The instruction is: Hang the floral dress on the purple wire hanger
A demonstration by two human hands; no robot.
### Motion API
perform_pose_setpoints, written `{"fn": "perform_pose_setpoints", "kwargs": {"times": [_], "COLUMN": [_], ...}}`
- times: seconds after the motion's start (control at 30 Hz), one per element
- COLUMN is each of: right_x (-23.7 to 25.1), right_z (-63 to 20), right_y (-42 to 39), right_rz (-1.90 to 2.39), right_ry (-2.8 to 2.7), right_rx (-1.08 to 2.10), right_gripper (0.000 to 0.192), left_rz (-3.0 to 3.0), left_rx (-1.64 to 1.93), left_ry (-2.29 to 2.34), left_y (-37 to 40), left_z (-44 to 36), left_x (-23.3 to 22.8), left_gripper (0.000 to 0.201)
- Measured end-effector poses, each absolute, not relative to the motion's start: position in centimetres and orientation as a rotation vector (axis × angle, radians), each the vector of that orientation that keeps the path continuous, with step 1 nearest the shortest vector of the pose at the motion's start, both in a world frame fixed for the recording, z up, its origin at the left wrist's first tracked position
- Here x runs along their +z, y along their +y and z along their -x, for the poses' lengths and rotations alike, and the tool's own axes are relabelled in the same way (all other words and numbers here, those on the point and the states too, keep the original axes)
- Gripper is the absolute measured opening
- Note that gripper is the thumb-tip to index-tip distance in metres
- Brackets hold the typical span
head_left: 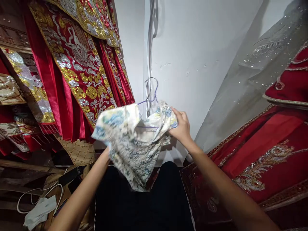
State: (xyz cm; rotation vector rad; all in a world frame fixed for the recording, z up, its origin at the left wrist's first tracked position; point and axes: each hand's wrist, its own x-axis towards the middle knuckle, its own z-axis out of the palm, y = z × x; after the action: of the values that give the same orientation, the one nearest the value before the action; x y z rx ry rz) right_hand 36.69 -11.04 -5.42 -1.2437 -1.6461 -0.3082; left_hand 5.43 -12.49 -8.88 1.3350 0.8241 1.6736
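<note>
A white top with blue and yellow floral print (134,144) hangs in front of me on a thin purple hanger (154,93). The hanger's hook points up, and part of its bar shows inside the neckline. My right hand (181,126) is closed on the top's right shoulder, thumb and fingers around the cloth. On the other side, my left forearm (96,170) goes up beneath the cloth; the left hand is covered by the fabric, so its fingers are hidden. The top's lower end hangs bunched above my lap.
Red garments with gold and silver embroidery (89,73) hang at left. More red embroidered clothing (271,147) and a sparkly sheer fabric (262,61) are on the right. White straps (149,41) run down the wall. A white cable (24,195) and tissue (40,211) lie lower left.
</note>
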Motion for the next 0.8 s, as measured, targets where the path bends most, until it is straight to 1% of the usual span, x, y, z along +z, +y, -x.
{"fn": "perform_pose_setpoints", "kwargs": {"times": [0.1,0.13,0.23,0.37,0.47,0.6,0.7,0.8], "right_x": [-3.5,-2.9,-1.5,-1.2,-1.0,0.1,0.8,1.1], "right_z": [-38.6,-38.7,-38.1,-37.7,-38.5,-39.0,-38.2,-37.0], "right_y": [-10.3,-10.1,-10.2,-11.1,-10.9,-9.7,-9.3,-10.1], "right_rz": [1.425,1.452,1.48,1.486,1.474,1.417,1.368,1.322], "right_ry": [-1.582,-1.591,-1.629,-1.639,-1.63,-1.645,-1.695,-1.786], "right_rx": [-0.393,-0.414,-0.455,-0.447,-0.435,-0.424,-0.394,-0.328], "right_gripper": [0.085,0.084,0.082,0.083,0.08,0.078,0.081,0.089], "left_rz": [-1.138,-1.112,-1.216,-1.18,-1.095,-1.151,-1.217,-1.219], "left_rx": [1.416,1.386,1.457,1.504,1.481,1.451,1.464,1.505], "left_ry": [0.807,0.814,0.919,1.012,1.0,0.988,0.992,0.989], "left_y": [-13.5,-13.9,-14.7,-15.5,-15.9,-15.6,-15.0,-15.3], "left_z": [-4.7,-5.0,-7.0,-9.9,-11.1,-11.4,-11.1,-10.5], "left_x": [-12.4,-13.3,-15.2,-16.6,-16.6,-14.9,-13.6,-13.3], "left_gripper": [0.077,0.078,0.069,0.069,0.066,0.062,0.062,0.068]}}
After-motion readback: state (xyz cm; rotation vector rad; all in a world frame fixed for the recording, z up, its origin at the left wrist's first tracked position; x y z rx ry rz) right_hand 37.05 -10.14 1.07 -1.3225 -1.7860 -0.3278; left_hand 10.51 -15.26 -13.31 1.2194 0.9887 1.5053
